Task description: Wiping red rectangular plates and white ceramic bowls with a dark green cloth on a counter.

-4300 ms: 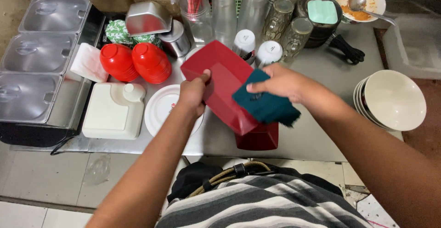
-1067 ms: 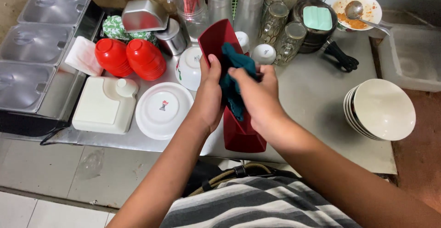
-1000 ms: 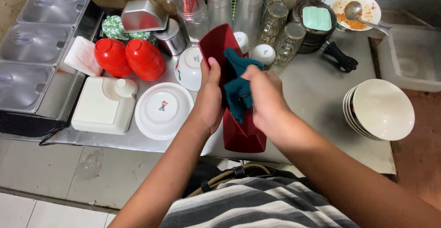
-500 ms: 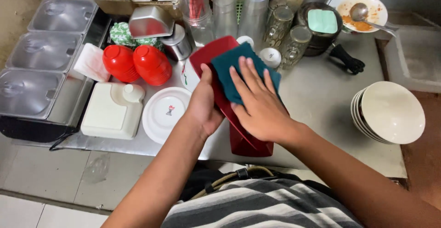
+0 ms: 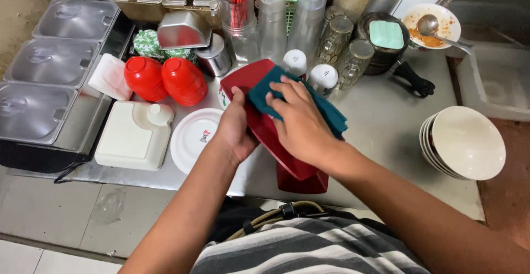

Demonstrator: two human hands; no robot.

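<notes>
Over the steel worktop (image 5: 381, 125), in the head view, the left hand (image 5: 234, 128) closes its grip on the edge of a red tray (image 5: 276, 139), tilting it up so its face can be reached. The right hand (image 5: 301, 122) lies flat, fingers spread, pressing a teal cloth (image 5: 331, 114) against the tray. Stacked white bowls (image 5: 464, 141) sit to the right, red bowls (image 5: 165, 78) to the left.

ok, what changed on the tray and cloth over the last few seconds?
The red tray, turned nearly on edge about a second ago, now lies tilted with its face up again. The right hand went from gripping the bunched teal cloth to pressing it flat on the tray. The left hand kept its hold on the tray's edge. The red bowls and stacked white bowls stayed put.
</notes>
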